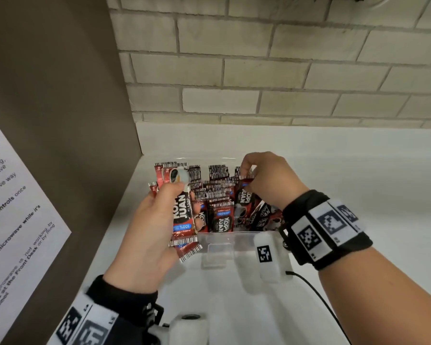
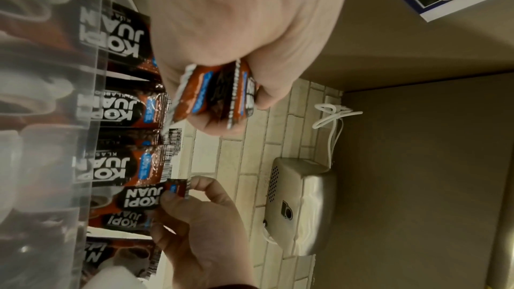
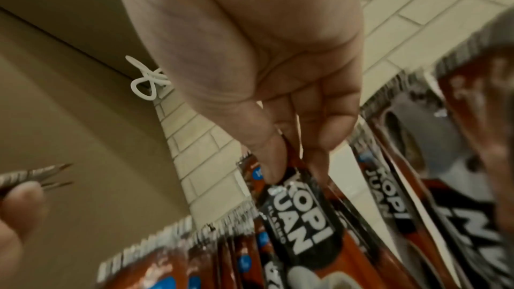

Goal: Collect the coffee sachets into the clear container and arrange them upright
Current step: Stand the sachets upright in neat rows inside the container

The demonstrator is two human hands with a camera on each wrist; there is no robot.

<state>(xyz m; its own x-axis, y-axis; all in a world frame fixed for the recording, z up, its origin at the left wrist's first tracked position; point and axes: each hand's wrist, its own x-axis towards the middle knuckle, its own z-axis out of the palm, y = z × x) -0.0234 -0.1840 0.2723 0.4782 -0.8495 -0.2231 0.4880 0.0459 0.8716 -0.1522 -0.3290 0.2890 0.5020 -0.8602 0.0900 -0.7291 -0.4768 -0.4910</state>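
One coffee sachet (image 1: pixel 244 192) is pinched upright by the right hand (image 1: pixel 266 180) at the clear container's (image 1: pixel 224 239) right end, while a spare bundle (image 1: pixel 182 215) is grasped by the left hand (image 1: pixel 149 235) at its left.

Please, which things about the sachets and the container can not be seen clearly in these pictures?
- Number of sachets in the left hand: head view, they overlap.
- Container bottom: head view, upright sachets cover it.
- Sachets under the right hand: head view, hand hides them.
- Sachets at right: right wrist view, blurred.

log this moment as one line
left hand: grips sachet bundle | right hand: pinches sachet in clear container | stage: arranging upright
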